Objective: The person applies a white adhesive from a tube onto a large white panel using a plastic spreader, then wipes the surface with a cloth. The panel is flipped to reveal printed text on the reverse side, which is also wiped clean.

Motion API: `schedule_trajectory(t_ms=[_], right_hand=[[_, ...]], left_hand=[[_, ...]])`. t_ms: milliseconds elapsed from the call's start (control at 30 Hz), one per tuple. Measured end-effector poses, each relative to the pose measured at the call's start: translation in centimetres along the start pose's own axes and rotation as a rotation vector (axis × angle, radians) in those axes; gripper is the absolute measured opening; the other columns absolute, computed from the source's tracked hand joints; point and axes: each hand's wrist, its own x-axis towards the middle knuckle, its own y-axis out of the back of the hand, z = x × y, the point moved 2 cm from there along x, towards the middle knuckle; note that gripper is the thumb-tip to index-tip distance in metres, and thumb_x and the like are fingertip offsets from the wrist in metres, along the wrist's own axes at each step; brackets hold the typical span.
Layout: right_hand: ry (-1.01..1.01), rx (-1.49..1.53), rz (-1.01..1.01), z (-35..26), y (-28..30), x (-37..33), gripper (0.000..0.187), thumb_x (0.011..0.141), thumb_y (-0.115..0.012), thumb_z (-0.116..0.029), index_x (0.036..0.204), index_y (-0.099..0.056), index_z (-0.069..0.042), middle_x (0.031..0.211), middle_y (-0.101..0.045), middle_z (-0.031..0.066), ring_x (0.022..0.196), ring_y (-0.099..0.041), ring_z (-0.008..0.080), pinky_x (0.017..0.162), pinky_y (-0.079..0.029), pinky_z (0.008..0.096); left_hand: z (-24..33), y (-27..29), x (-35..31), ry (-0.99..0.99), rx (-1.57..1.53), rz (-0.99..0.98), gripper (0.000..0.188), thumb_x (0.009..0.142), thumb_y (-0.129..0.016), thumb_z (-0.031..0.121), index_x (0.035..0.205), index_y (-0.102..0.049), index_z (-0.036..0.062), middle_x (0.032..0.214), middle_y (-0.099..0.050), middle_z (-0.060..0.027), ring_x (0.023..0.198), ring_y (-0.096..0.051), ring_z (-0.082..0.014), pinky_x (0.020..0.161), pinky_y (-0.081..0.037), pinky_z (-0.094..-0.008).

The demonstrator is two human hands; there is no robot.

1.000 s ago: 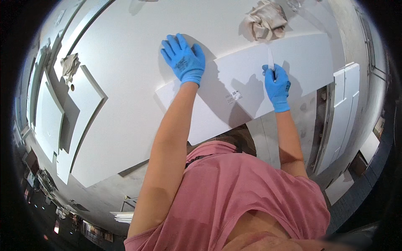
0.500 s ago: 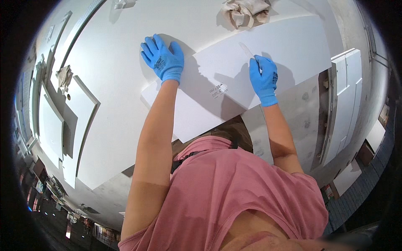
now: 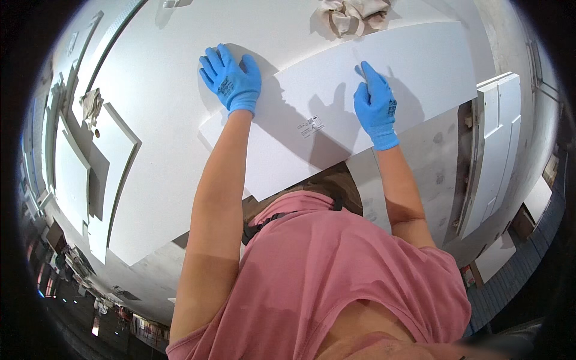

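Observation:
A long white panel [image 3: 282, 162] lies in front of me on a larger white surface. Near its middle it carries a small printed label [image 3: 311, 125]. My left hand [image 3: 233, 81], in a blue glove, rests flat with fingers spread by the panel's far left edge. Over the right half of the panel, my right hand [image 3: 375, 111], also gloved in blue, is closed round a thin pale stick-like tool [image 3: 363, 74]. Its index finger stretches forward along the tool. Most of the tool is hidden by the glove, and its exact kind cannot be made out.
A crumpled cream cloth [image 3: 353, 17] lies beyond the panel's far edge. White boards [image 3: 114, 150] lie at the left, with another crumpled cloth [image 3: 91, 107] on them. Stacked white panels [image 3: 495, 138] stand at the right, past a grey stained surface [image 3: 414, 162].
My right hand has shifted slightly and its index finger now reaches out along the pale tool, less of which shows. The left hand stays flat in nearly the same place.

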Motion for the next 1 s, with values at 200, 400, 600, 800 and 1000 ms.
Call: schedule_trajectory(t_ms=[200,400,600,800,1000], right_hand=[[0.180,-0.216,0.050,0.7,-1.4,-0.8,0.040,0.098,-0.067,-0.017,0.137,-0.068,-0.009,0.108,-0.073,0.0175,0.091,-0.071,0.0340,0.078,-0.058,0.0430],[-0.049,-0.077,0.140,1.7,-2.8,-1.1,0.028,0.096,-0.068,-0.014,0.123,-0.073,-0.011,0.078,-0.065,0.0145,0.072,-0.063,0.0324,0.065,-0.051,0.0440],[-0.075,-0.194,0.119,0.4,-2.8,0.4,0.011,0.093,-0.070,-0.018,0.100,-0.075,-0.012,0.076,-0.065,0.0126,0.072,-0.064,0.0329,0.064,-0.050,0.0441],[-0.184,-0.159,0.083,1.1,-3.7,2.0,0.015,0.092,-0.071,-0.023,0.100,-0.077,-0.012,0.081,-0.071,0.0140,0.078,-0.069,0.0336,0.068,-0.053,0.0449],[-0.227,-0.170,0.050,0.4,-4.1,3.1,0.020,0.090,-0.071,-0.024,0.099,-0.079,-0.009,0.091,-0.076,0.0147,0.082,-0.072,0.0340,0.073,-0.056,0.0425]], left_hand=[[-0.3,-0.5,0.0,-0.014,-0.007,0.052,0.073,0.096,-0.062,0.044,0.154,-0.047,0.0024,0.161,-0.040,-0.0257,0.152,-0.032,-0.0496,0.127,-0.019,-0.0589],[-0.1,-0.3,0.1,-0.008,-0.013,0.030,0.074,0.096,-0.062,0.046,0.155,-0.046,0.0028,0.161,-0.041,-0.0255,0.152,-0.032,-0.0506,0.126,-0.020,-0.0598],[0.0,-0.2,0.1,-0.011,0.008,0.025,0.074,0.097,-0.061,0.046,0.155,-0.045,0.0023,0.160,-0.041,-0.0252,0.151,-0.032,-0.0505,0.126,-0.020,-0.0597],[-0.3,-0.4,0.0,-0.030,0.018,0.033,0.073,0.098,-0.061,0.044,0.155,-0.045,0.0023,0.159,-0.040,-0.0255,0.151,-0.032,-0.0511,0.126,-0.021,-0.0602],[0.1,0.0,0.1,-0.017,-0.003,0.012,0.070,0.098,-0.060,0.039,0.154,-0.045,0.0004,0.161,-0.038,-0.0270,0.153,-0.030,-0.0510,0.127,-0.019,-0.0602]])
